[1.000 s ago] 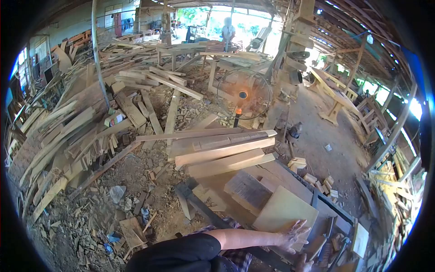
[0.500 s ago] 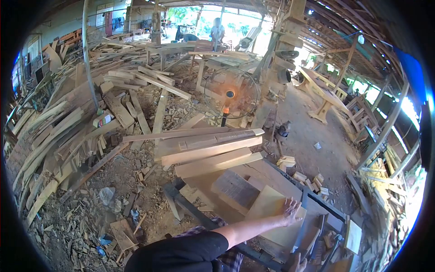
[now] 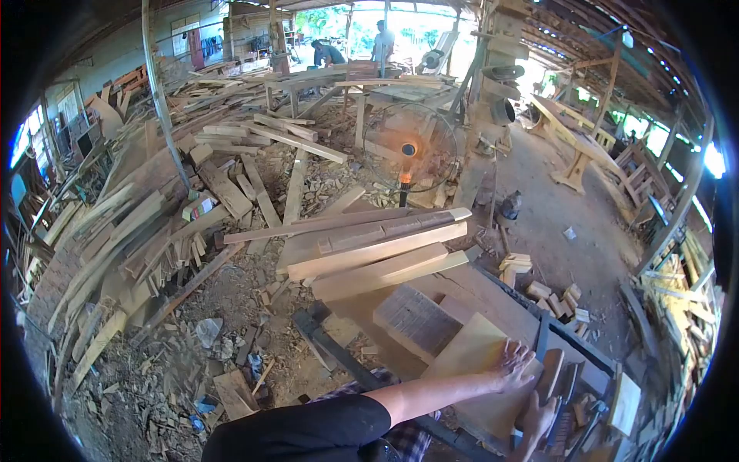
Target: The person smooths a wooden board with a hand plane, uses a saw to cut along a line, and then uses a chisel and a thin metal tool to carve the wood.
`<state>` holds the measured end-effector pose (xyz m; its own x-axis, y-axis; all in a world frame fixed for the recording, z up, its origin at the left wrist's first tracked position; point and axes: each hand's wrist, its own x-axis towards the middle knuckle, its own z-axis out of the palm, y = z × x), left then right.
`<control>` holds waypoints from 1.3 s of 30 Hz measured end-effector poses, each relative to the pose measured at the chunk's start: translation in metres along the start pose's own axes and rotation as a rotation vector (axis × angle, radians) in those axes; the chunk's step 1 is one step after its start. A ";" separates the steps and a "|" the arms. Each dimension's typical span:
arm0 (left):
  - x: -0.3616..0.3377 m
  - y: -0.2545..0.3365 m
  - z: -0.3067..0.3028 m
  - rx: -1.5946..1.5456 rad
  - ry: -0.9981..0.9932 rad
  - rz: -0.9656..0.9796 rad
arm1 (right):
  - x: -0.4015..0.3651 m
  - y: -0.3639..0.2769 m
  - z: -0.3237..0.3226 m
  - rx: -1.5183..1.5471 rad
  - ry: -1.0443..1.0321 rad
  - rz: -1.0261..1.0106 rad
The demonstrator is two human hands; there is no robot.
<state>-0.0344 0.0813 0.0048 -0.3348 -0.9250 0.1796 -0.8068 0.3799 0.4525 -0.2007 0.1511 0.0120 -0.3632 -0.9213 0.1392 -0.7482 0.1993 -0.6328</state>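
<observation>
My left hand (image 3: 514, 369) lies on a pale flat board (image 3: 467, 350), fingers spread over its right part. Just below, my right hand (image 3: 536, 417) is closed around the lower end of a brown wooden block (image 3: 550, 374) at the board's right edge. Part of that grip is hidden, and the block's exact kind does not show. Several narrow tools (image 3: 566, 381) lie right of this hand. A darker grey-brown plank (image 3: 416, 319) rests beside the pale board on the worktable (image 3: 362, 327).
Long squared timbers (image 3: 377, 250) lie across the worktable's far end. Beyond them an orange fan (image 3: 409, 150) stands amid scrap wood. Small offcuts (image 3: 543, 291) sit right of the table frame (image 3: 573, 339). Two people (image 3: 382, 42) are in the far background. Plank piles (image 3: 115, 231) fill the left.
My right hand has come up from the bottom edge and closed on the wooden block, which now sits higher beside the board. My left hand stays on the board. The view has shifted slightly.
</observation>
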 end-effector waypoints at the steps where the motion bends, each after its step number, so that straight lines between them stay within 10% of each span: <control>1: 0.000 0.000 0.004 -0.001 -0.004 -0.001 | -0.002 -0.008 -0.002 -0.081 0.028 -0.001; 25: -0.073 0.045 0.003 -0.036 -0.167 0.042 | -0.118 0.069 -0.033 0.932 -0.026 0.361; 39: -0.082 0.064 0.020 -0.033 -0.078 0.059 | -0.128 0.074 -0.040 0.938 0.019 0.395</control>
<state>-0.0679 0.1811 0.0017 -0.4188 -0.8974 0.1390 -0.7688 0.4319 0.4716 -0.2321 0.2973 -0.0219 -0.5052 -0.8389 -0.2024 0.1617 0.1383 -0.9771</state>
